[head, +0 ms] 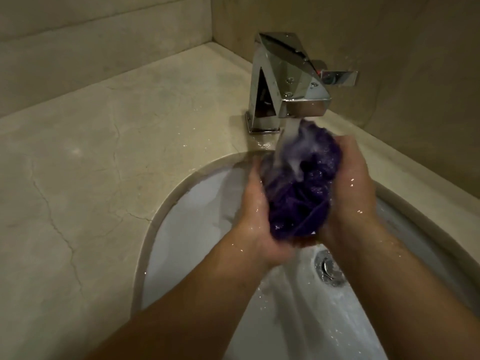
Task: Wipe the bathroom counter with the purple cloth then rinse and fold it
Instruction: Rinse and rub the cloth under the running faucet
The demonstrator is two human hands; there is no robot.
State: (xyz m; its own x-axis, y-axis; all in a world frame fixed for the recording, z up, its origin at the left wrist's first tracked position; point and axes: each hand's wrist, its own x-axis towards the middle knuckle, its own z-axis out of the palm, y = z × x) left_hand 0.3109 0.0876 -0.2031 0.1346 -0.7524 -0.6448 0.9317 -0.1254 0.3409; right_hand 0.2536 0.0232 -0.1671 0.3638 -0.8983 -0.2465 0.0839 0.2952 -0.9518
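The purple cloth (304,188) is bunched into a wet ball over the white sink (197,229). My left hand (255,211) cups its left side and my right hand (348,193) presses its right side. Water runs from the chrome faucet (285,81) straight onto the top of the cloth and streams down into the basin. Both hands and wrists are wet. The beige stone counter (91,165) spreads to the left of the sink, with water drops near the faucet base.
The faucet's lever handle (340,77) sticks out to the right. A chrome drain (328,268) sits in the basin below my right wrist. Beige walls close in behind and to the right of the counter.
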